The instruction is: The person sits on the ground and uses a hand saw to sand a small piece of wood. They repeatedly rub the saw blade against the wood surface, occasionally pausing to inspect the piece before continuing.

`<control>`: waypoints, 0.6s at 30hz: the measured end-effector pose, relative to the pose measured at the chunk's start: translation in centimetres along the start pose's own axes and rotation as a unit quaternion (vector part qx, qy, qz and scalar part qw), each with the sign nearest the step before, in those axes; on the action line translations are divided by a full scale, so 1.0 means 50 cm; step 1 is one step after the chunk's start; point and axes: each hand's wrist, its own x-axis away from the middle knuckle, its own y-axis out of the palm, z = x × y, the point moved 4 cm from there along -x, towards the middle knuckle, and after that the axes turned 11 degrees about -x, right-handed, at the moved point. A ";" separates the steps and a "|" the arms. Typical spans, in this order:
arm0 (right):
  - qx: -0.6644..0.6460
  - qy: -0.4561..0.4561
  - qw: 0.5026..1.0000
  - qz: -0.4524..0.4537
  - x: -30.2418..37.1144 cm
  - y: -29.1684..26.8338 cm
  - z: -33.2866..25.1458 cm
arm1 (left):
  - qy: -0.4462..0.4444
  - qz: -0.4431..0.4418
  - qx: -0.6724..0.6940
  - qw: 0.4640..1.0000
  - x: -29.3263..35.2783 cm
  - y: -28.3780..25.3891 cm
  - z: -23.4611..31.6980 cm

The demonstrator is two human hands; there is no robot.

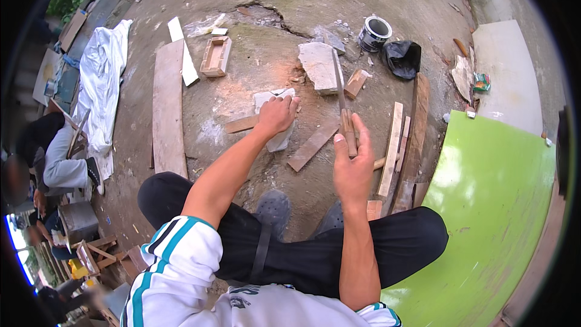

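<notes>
In my right hand (pixel 354 166) is a tool with a long narrow metal blade (pixel 338 75) and a brown wooden handle (pixel 348 126). The blade points up and away from me, and the fingers are closed around the handle. My left hand (pixel 278 114) presses down with curled fingers over a pale block (pixel 263 98) on the ground. A short wooden strip (pixel 242 124) sticks out to the left from beneath that hand. What the left fingers grip is hidden under them. Just right of the block lies a loose flat board (pixel 313 145).
A broken concrete slab (pixel 318 63), a small wood block (pixel 356 83), a paint can (pixel 374 33) and a black bag (pixel 401 59) lie beyond. Left are a long plank (pixel 168 103) and a wooden box (pixel 216 56). Several strips (pixel 390 148) and a green panel (pixel 478 206) lie right. People sit far left.
</notes>
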 end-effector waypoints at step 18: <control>-0.220 0.315 0.916 -0.116 -0.002 -0.002 0.197 | -0.263 -0.117 0.026 0.957 -0.068 0.051 -0.027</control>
